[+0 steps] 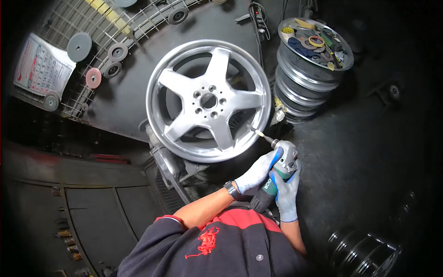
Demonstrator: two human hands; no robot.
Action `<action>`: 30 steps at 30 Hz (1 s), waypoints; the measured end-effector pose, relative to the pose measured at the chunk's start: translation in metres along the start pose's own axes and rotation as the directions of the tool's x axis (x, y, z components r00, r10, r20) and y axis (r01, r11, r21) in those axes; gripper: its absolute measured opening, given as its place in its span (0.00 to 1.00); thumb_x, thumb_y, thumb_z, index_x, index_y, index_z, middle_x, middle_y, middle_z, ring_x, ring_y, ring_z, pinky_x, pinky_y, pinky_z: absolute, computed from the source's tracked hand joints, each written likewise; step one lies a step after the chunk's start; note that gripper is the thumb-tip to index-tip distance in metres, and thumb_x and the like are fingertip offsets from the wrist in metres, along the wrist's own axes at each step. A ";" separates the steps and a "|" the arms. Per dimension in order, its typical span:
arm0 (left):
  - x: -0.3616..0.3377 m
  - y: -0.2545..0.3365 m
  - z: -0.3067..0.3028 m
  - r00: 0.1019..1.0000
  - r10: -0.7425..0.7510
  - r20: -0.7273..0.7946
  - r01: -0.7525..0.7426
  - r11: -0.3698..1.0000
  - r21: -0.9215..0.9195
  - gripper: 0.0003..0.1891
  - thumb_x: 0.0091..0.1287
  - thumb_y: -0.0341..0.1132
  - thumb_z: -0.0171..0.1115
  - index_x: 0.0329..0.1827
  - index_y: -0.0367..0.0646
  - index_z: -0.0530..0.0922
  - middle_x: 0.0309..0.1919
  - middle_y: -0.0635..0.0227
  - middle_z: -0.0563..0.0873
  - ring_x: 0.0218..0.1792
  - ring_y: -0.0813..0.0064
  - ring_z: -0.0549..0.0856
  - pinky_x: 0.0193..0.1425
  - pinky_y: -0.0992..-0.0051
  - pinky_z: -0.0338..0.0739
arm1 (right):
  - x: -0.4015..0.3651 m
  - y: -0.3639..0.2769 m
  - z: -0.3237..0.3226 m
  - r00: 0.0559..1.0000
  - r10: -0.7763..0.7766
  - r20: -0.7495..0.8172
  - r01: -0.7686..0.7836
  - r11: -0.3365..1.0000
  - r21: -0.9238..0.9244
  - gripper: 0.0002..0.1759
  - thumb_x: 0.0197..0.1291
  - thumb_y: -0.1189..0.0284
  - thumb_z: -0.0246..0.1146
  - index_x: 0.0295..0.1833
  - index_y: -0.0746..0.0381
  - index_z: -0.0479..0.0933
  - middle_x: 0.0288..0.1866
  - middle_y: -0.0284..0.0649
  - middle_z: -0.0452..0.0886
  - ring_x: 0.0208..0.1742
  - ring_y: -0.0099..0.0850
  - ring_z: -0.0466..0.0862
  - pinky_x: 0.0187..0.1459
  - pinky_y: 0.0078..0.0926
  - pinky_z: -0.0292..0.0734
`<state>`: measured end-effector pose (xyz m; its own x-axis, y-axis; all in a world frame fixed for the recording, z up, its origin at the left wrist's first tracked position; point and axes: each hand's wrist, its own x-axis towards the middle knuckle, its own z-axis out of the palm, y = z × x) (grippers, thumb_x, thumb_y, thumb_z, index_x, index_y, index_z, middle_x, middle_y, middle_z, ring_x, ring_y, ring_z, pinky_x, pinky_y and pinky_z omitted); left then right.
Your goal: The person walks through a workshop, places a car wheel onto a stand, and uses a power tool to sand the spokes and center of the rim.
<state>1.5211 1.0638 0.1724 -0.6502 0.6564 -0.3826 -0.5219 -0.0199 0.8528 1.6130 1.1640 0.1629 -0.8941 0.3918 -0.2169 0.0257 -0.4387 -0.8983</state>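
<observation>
A silver five-spoke wheel rim [224, 99] is mounted upright in the middle of the head view. Below its lower right edge I hold a green and grey power grinder [285, 159] with a thin shaft, whose tip is at the inner rim beside a spoke. My left hand [259, 171], in a white and blue glove, is wrapped round the front of the tool from the left. My right hand [287, 190], gloved the same way, grips its body from the right. The palms are hidden.
At the upper right, stacked rims [304, 83] carry a tray [348, 57] of tape rolls and scraps. A wire rack [138, 21] with grinding discs and a calendar [41, 69] are at the upper left. Dark rims [362, 254] lie at the lower right.
</observation>
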 end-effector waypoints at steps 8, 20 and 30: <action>-0.116 0.004 -0.013 0.998 0.048 -0.052 -0.060 0.963 -0.263 0.28 0.79 0.55 0.49 0.67 0.40 0.74 0.59 0.69 0.81 0.60 0.79 0.77 0.67 0.75 0.69 | -0.085 0.015 0.053 0.998 -0.030 0.057 0.032 0.999 -0.043 0.49 0.49 0.77 0.77 0.75 0.64 0.57 0.65 0.44 0.70 0.66 0.32 0.73 0.64 0.32 0.73; -0.196 -0.025 -0.037 0.960 0.168 -0.223 -0.254 0.860 -0.444 0.33 0.77 0.61 0.47 0.73 0.45 0.68 0.64 0.63 0.79 0.62 0.69 0.80 0.69 0.65 0.74 | -0.143 -0.010 0.103 0.946 -0.187 0.263 0.261 0.923 -0.283 0.50 0.47 0.69 0.79 0.73 0.64 0.59 0.65 0.46 0.72 0.67 0.34 0.73 0.68 0.34 0.70; -0.227 -0.034 -0.057 0.895 0.254 -0.367 -0.416 0.772 -0.481 0.35 0.74 0.67 0.44 0.71 0.50 0.69 0.62 0.65 0.78 0.63 0.65 0.79 0.68 0.60 0.74 | -0.158 -0.027 0.121 0.891 -0.063 0.450 0.257 0.887 -0.383 0.51 0.50 0.58 0.77 0.74 0.58 0.57 0.63 0.53 0.78 0.66 0.47 0.80 0.65 0.42 0.76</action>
<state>1.6548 0.8721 0.2103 -0.9169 0.3060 -0.2564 -0.3980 -0.6508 0.6465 1.6998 1.0160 0.2672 -0.9993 0.0130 0.0356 -0.0353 0.0209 -0.9992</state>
